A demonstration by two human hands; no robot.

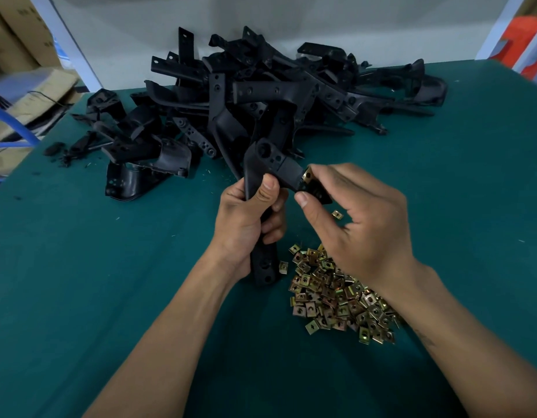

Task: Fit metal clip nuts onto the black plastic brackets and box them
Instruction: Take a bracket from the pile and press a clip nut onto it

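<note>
L hand [246, 224] is gripping a bracket [268, 164] round its long stem, fingers and thumb wrapped tight, holding it upright over the green table [110, 282] w/ the lower end sitting near the mat. R hand [360, 224] is pinching a clip nut [307, 176] at the bracket's angled upper arm, thumb underneath and fingers curling over the top; the nut is touching the arm's edge, tho whether it's fully seated is hard to tell. The nut heap [336, 294] is lying just below the R wrist, a few strays beside it, one [337, 214] sitting apart nearer the hands. The bracket pile [261, 95] is stacked at the back of the table, well apart from the nuts. No box is showing in view. Handling, as a guess: bracket is looking rigid moulded plastic, light, matte and not slippery, so the stem grip is giving good leverage against the push. Nut is looking like thin springy metal, small, prob. sharp-edged and easy to drop; best held by its flat faces, open side leading, and slid straight on so the hole is lining up. Twisting it could be bending the clip or scratching the plastic.
</note>
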